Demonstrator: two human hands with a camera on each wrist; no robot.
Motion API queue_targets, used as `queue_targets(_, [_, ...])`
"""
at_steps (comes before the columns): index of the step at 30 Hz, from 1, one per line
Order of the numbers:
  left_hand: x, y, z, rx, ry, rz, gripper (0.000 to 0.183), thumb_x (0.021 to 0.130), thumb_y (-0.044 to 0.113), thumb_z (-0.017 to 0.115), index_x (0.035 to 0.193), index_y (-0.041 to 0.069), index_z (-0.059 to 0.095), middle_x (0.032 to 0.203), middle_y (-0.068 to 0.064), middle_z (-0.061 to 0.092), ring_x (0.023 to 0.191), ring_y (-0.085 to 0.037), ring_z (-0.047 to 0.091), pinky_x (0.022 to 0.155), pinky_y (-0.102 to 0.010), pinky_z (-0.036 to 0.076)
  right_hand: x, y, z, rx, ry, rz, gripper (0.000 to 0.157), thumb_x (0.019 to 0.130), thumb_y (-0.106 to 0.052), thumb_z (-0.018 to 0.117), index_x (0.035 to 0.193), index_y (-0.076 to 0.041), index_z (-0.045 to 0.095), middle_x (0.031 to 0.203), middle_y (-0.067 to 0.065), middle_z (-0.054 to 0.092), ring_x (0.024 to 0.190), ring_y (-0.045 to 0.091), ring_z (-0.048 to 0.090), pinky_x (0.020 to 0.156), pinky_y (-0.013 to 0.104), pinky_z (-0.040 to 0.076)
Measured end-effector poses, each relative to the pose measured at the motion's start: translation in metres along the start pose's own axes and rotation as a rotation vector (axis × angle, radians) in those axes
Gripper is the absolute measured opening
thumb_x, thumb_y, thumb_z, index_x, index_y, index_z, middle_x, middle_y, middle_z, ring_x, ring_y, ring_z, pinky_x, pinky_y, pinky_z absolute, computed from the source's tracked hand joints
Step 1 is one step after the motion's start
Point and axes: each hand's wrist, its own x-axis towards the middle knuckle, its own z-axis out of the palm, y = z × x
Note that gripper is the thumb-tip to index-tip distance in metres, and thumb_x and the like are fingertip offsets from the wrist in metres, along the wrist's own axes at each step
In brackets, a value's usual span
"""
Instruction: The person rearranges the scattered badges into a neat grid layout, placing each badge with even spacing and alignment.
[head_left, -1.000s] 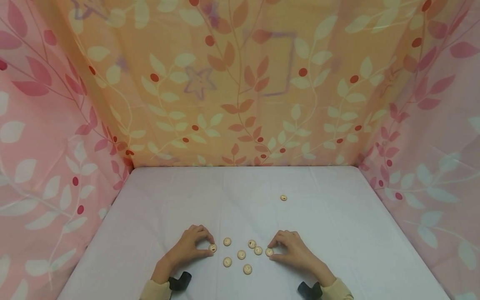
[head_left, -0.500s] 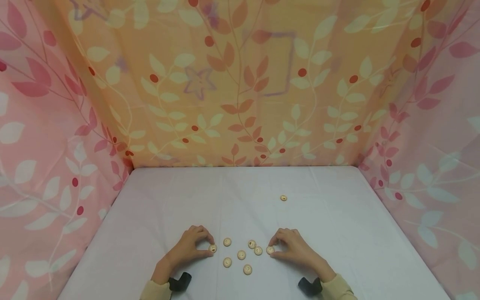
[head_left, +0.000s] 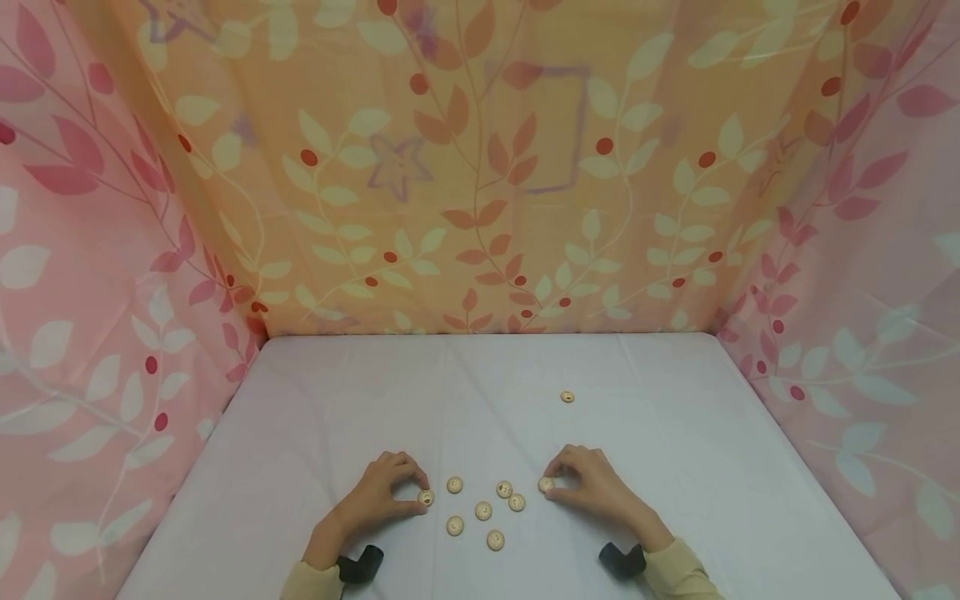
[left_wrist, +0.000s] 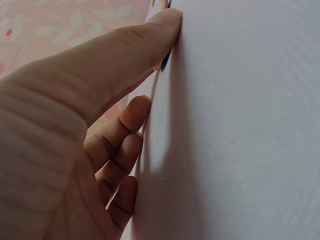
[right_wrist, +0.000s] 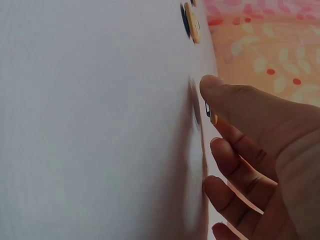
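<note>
My left hand [head_left: 382,489] lies at the left of the group and pinches a small round wooden disc [head_left: 426,498] with a dark mark between thumb and index finger. On the other side, my right hand [head_left: 592,485] holds a similar pale disc [head_left: 547,484] by its edges; the right wrist view shows only its rim [right_wrist: 214,119] behind the thumb, with a shadow on the cloth beside it. Several marked discs lie flat between the hands, among them a disc [head_left: 483,511] in the middle and a touching pair, one disc [head_left: 504,489] beside another [head_left: 517,502].
A lone disc [head_left: 567,397] lies farther back on the white-covered table [head_left: 360,383]. Leaf-patterned curtains [head_left: 480,250] enclose the back and both sides. Each wrist carries a black strapped piece, such as the right wrist mount [head_left: 621,561].
My right hand has moved away from me and slightly right with its disc, farther from the touching pair. The left hand and the other discs stay put.
</note>
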Motion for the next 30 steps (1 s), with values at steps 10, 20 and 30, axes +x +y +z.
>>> queue_targets(10, [0.0,0.002,-0.002,-0.002,-0.006,-0.006,0.024,0.071,0.046,0.074,0.088,0.036,0.062,0.097,0.022,0.053,0.095,-0.007,0.042,0.085,-0.042,0.032,0.007,0.012,-0.004,0.016,0.065,0.05,0.024,0.071,-0.033,0.078,0.089,-0.03,0.063,0.086,-0.02,0.058,0.085,0.003,0.055,0.083,0.037,0.038])
queue_targets(20, [0.0,0.003,-0.001,-0.001,-0.005,-0.019,0.023,0.071,0.046,0.075,0.088,0.037,0.061,0.097,0.022,0.053,0.096,-0.007,0.042,0.086,-0.042,0.032,0.012,0.025,-0.007,0.011,0.146,0.054,0.025,0.071,-0.03,0.08,0.089,-0.025,0.064,0.085,-0.016,0.059,0.081,0.003,0.057,0.075,0.028,0.046])
queue_targets(30, [-0.001,0.002,-0.001,0.005,0.004,-0.023,0.025,0.069,0.045,0.076,0.087,0.037,0.061,0.096,0.023,0.052,0.095,-0.006,0.041,0.086,-0.042,0.032,0.016,0.033,-0.014,0.017,0.163,0.144,0.024,0.073,-0.03,0.078,0.091,-0.023,0.064,0.088,-0.013,0.06,0.084,0.008,0.059,0.076,0.03,0.047])
